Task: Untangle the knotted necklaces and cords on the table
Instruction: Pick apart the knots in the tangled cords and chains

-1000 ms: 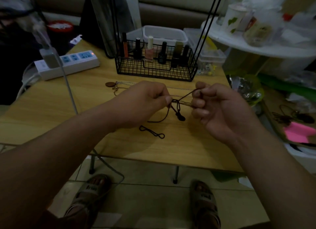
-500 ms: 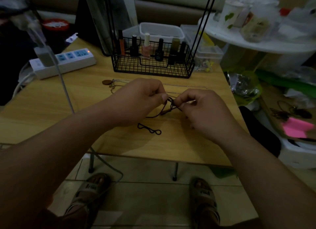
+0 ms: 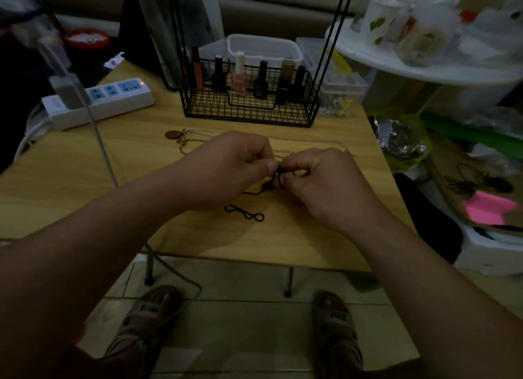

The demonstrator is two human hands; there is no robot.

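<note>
Hands meet fingertip to fingertip above the desk (image 3: 85, 180): left hand (image 3: 226, 166) and right hand (image 3: 319, 180) both pinch a thin black cord (image 3: 278, 177), bunched dark between them. One strand trails down to the wood. A black loop (image 3: 244, 213) lies nearer the person, a silver chain (image 3: 305, 138) behind the hands.

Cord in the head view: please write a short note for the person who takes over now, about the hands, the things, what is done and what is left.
Left hand: pinches the cord at its knot, above the table.
Right hand: pinches the same knot.
Second cord: on the table, nearer the person, untouched.
Chain: on the table behind the hands.
Done: nothing visibly finished.
Left: open this knot, then check the second cord and chain.
</note>
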